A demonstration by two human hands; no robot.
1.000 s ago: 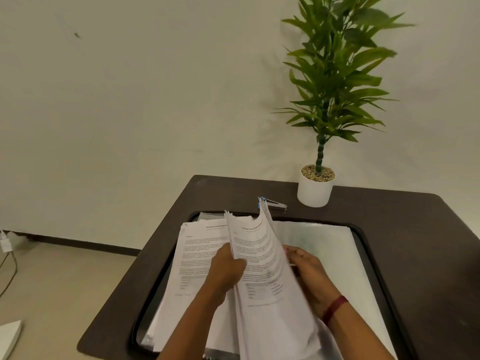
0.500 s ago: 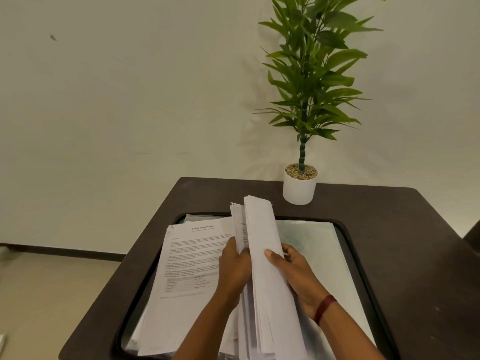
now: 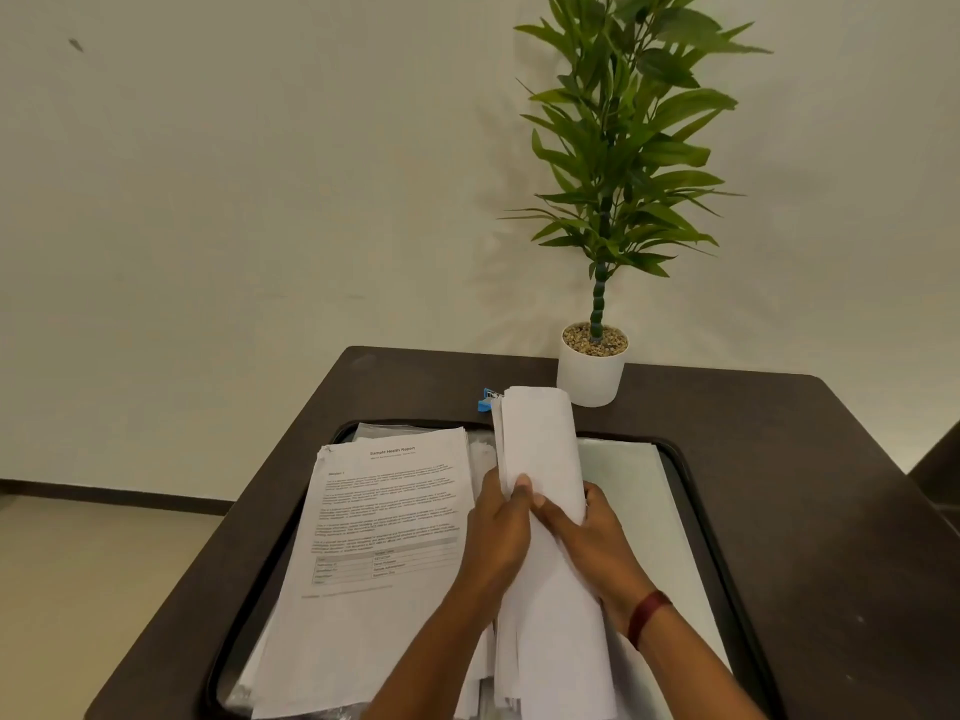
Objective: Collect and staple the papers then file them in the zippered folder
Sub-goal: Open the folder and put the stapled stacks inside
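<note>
— Progress on the filing?

— Early, I'd say. I have a thick bundle of white papers between my hands. It stands on its long edge and bows over at the top, above the zippered folder, a pale translucent one with a black zip edge, lying flat on the dark brown table. A second stack of printed sheets, headed "Sample Health Report", lies flat to my left on the folder and isn't gathered in yet.

— Anything stapled?

— I can't tell from here. The small blue and metal stapler sits on the table just behind the bundle, mostly hidden by it, with no hand on it. So I judge collecting partway done, with stapling and filing left to do.

— And your hands?

— My left hand grips the bundle's left side, fingers curled round the edge and thumb on the upper face. My right hand clasps the right side, its thumb pressed to the paper beside the left thumb. There's a dark red band on that wrist. Both forearms reach in from below, and the hands meet on the bundle.
</note>
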